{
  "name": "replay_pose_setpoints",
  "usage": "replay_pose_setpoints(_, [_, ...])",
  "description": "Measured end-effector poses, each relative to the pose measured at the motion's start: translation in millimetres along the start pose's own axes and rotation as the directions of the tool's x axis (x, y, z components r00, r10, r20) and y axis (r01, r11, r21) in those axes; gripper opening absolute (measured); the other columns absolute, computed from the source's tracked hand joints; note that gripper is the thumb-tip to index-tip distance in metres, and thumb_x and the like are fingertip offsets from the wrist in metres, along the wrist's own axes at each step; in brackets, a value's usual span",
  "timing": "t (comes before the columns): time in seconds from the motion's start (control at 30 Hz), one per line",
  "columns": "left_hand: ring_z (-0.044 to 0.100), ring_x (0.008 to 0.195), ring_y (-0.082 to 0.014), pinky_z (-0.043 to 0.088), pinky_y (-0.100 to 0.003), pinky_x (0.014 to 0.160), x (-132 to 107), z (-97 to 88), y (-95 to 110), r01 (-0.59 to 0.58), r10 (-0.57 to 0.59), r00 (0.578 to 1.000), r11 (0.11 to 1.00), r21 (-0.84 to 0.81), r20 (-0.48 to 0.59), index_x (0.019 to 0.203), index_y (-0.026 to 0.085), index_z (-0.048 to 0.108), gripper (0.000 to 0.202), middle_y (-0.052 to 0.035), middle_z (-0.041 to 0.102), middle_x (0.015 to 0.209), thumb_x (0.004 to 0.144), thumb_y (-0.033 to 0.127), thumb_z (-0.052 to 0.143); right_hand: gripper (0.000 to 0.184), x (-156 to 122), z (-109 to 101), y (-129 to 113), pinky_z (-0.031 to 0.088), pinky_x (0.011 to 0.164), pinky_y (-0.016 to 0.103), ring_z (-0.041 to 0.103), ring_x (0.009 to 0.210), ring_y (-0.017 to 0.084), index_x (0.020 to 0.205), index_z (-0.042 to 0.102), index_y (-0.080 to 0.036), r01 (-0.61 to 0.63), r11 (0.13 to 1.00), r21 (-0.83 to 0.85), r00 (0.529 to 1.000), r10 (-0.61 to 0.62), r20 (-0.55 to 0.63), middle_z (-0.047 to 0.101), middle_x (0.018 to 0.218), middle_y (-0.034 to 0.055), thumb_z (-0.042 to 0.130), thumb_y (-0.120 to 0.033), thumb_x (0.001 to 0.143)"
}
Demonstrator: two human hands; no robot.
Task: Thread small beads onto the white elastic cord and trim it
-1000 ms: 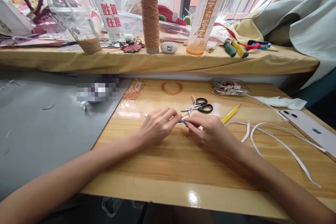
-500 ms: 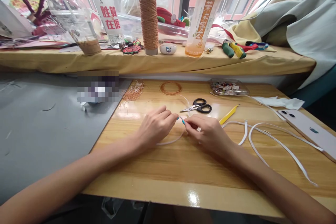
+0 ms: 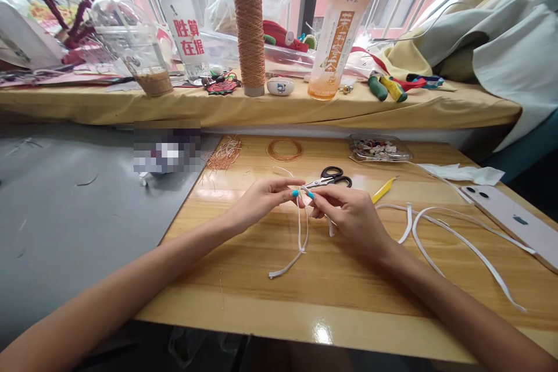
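Observation:
Over the wooden table (image 3: 305,296), my left hand (image 3: 261,200) and my right hand (image 3: 349,215) meet fingertip to fingertip. Both pinch the top of a thin white elastic strip (image 3: 300,238), which hangs down in a loop, its loose end lying on the wood. The strip is lifted a little off the table. Black-handled scissors (image 3: 329,177) lie just beyond my right fingers. A yellow tool (image 3: 383,189) rests to their right.
More white elastic (image 3: 453,238) trails across the right side beside a white phone (image 3: 510,218). A clear box of beads (image 3: 379,148), a copper wire coil (image 3: 284,150) and loose copper strands (image 3: 222,156) lie farther back. The windowsill holds a thread cone (image 3: 250,35), bottles and pliers.
Both hands have risen from the table, lifting the white strip so it now hangs down between them; before, it lay flat under my fingers.

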State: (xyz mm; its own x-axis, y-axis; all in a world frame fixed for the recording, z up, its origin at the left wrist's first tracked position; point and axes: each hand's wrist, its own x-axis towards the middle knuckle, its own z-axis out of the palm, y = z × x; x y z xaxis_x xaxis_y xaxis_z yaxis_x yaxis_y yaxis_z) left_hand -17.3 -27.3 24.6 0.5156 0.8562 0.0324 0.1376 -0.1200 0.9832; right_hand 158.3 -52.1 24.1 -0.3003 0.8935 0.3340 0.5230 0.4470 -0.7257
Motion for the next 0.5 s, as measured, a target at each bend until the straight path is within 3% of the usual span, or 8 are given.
replay_pose_setpoints(0.13, [0.056, 0.086, -0.0136, 0.039, -0.028, 0.082, -1, 2.2, -4, -0.021, 0.020, 1.000, 0.999, -0.035, -0.013, 0.102, 0.016, 0.056, 0.030, -0.0052, 0.063, 0.090, 0.075, 0.028, 0.051, 0.022, 1, 1, 1, 0.044, 0.053, 0.022, 0.054, 0.054, 0.010, 0.080, 0.063, -0.015, -0.055, 0.993, 0.102, 0.997, 0.050, 0.050, 0.059, 0.061, 0.0012, 0.045, -0.027, 0.079])
replay_pose_setpoints(0.33, [0.057, 0.074, -0.0124, 0.041, -0.027, 0.074, -1, 6.2, -13, -0.064, 0.066, 0.996, 0.998, 0.028, -0.061, 0.098, 0.015, 0.056, 0.028, -0.0037, 0.062, 0.075, 0.076, 0.032, 0.049, 0.024, 2, 4, 1, 0.045, 0.053, 0.022, 0.053, 0.053, 0.010, 0.078, 0.062, -0.015, -0.125, 0.960, 0.249, 0.989, 0.099, 0.114, 0.057, 0.059, 0.0005, 0.046, -0.034, 0.077])
replay_pose_setpoints(0.5, [0.054, 0.073, -0.0116, 0.041, -0.025, 0.071, -1, 7.9, -15, -0.100, 0.103, 0.990, 0.994, 0.034, -0.094, 0.087, 0.013, 0.056, 0.019, -0.0035, 0.060, 0.077, 0.075, 0.027, 0.050, 0.026, 3, 5, 2, 0.045, 0.056, 0.024, 0.055, 0.056, 0.012, 0.079, 0.061, -0.015, -0.158, 0.946, 0.284, 0.978, 0.110, 0.178, 0.060, 0.065, 0.0019, 0.047, -0.036, 0.077])
